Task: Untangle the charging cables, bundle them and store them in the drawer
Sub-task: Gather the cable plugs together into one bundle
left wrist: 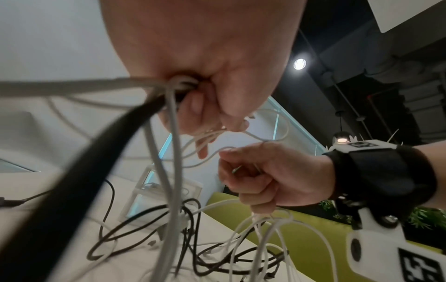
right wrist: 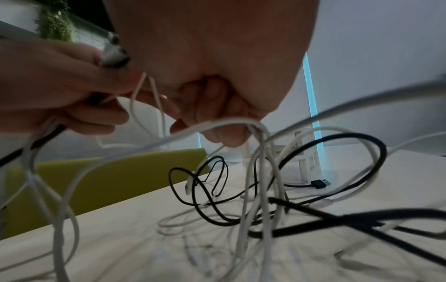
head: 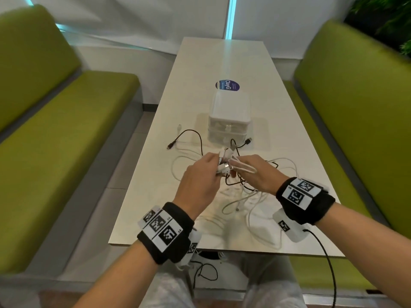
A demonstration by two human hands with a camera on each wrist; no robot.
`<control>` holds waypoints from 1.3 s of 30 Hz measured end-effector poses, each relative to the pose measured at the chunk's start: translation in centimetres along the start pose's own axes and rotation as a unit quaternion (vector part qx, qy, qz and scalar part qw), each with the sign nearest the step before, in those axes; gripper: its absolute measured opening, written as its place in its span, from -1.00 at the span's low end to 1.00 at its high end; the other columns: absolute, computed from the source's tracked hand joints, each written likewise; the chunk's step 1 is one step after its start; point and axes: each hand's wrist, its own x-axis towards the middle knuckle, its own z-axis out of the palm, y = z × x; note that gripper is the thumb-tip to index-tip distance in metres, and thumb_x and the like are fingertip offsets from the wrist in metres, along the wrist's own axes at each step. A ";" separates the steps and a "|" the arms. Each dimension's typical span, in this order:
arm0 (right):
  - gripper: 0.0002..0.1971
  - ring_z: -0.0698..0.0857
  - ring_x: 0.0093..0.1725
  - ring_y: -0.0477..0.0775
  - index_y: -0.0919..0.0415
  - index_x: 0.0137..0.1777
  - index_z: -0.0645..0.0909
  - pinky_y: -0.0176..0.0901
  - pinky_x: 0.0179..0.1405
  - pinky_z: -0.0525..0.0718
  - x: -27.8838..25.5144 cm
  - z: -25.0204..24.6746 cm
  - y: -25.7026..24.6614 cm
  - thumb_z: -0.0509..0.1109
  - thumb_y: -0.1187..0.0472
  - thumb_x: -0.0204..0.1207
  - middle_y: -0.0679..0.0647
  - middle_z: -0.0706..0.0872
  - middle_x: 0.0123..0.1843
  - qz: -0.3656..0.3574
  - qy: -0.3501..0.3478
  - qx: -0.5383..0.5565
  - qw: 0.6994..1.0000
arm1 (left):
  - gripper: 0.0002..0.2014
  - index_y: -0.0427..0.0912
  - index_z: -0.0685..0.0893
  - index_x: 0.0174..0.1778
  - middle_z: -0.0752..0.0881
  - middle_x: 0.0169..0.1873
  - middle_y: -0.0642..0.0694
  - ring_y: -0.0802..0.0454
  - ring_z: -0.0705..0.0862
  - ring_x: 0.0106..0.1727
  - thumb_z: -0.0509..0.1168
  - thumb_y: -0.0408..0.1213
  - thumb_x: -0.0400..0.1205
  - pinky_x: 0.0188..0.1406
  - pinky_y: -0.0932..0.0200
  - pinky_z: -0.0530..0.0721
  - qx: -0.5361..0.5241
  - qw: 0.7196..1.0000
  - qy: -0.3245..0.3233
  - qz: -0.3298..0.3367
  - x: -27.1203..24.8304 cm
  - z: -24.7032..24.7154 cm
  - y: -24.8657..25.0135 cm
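A tangle of white and black charging cables lies on the white table, and part of it is lifted between my hands. My left hand grips white plugs and cords together with a black cord. My right hand is curled round several white cable loops, which hang down from the fist. In the right wrist view a white loop drapes over my curled fingers. The white two-drawer box stands just behind the hands, drawers closed.
A black cable trails left of the box, and a black USB plug lies at its front right. A round blue sticker sits behind the box. Green benches flank the table on both sides.
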 end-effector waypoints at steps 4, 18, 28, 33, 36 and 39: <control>-0.60 0.45 -0.53 -0.13 0.17 -0.33 0.60 -0.27 -0.49 0.36 -0.6 -0.2 -1.4 0.18 0.06 0.71 -0.08 0.55 -0.48 -0.010 -0.024 -0.027 0.999 | -0.83 -0.22 0.60 0.13 0.63 0.06 -0.12 -0.22 0.65 -0.07 0.15 -0.29 0.72 -0.12 -0.08 0.58 0.021 0.999 -0.045 -0.009 0.4 -0.1 0.1; -0.82 0.61 -0.28 0.11 0.05 -0.19 0.53 -0.03 -0.25 0.53 -1.2 1.1 -1.1 0.19 0.07 0.61 0.06 0.64 -0.32 -0.034 -0.057 -0.031 0.997 | -0.81 -0.19 0.56 0.20 0.73 0.04 -0.17 -0.25 0.67 0.04 0.14 -0.32 0.71 -0.02 -0.10 0.59 0.021 0.994 -0.108 -0.016 0.5 -0.6 -0.2; -0.90 0.55 -0.32 0.04 -0.20 -0.12 0.51 0.03 -0.26 0.53 -1.3 1.1 -1.3 0.19 0.04 0.57 -0.07 0.63 -0.27 -0.061 -0.007 0.062 0.996 | -0.81 -0.08 0.62 -0.05 0.66 -0.21 -0.07 -0.14 0.64 -0.12 0.16 -0.11 0.75 -0.27 0.10 0.38 -0.005 0.983 -0.178 -0.048 0.3 -0.8 -0.6; -0.77 0.54 -0.29 0.04 -0.06 -0.17 0.46 0.01 -0.23 0.50 -1.1 1.4 -0.4 0.15 -0.12 0.64 -0.02 0.59 -0.28 -0.045 -0.003 0.045 0.998 | -0.82 -0.10 0.66 -0.02 0.74 -0.18 -0.09 -0.15 0.69 -0.11 0.20 -0.13 0.73 -0.25 0.11 0.42 -0.007 0.996 -0.088 -0.031 0.0 -1.1 -0.5; -0.65 0.42 -0.38 -0.15 0.07 -0.33 0.40 -0.18 -0.28 0.39 -0.7 1.5 0.2 0.17 0.05 0.73 -0.11 0.47 -0.40 -0.026 0.007 0.043 0.999 | -0.82 -0.16 0.72 0.00 0.73 -0.27 -0.01 0.19 0.67 -0.26 0.19 -0.26 0.74 -0.31 0.30 0.45 -0.124 0.985 0.099 -0.062 0.3 -2.5 -1.0; -0.60 0.39 -0.43 -0.19 0.09 -0.37 0.34 -0.22 -0.31 0.34 -0.4 1.6 1.1 0.15 0.03 0.74 -0.14 0.42 -0.43 0.005 -0.002 0.047 0.999 | -0.72 0.01 0.61 -0.26 0.62 -0.40 0.08 0.27 0.49 -0.44 0.17 -0.19 0.77 -0.43 0.38 0.37 -0.253 0.928 0.262 -0.083 0.8 -4.4 -1.1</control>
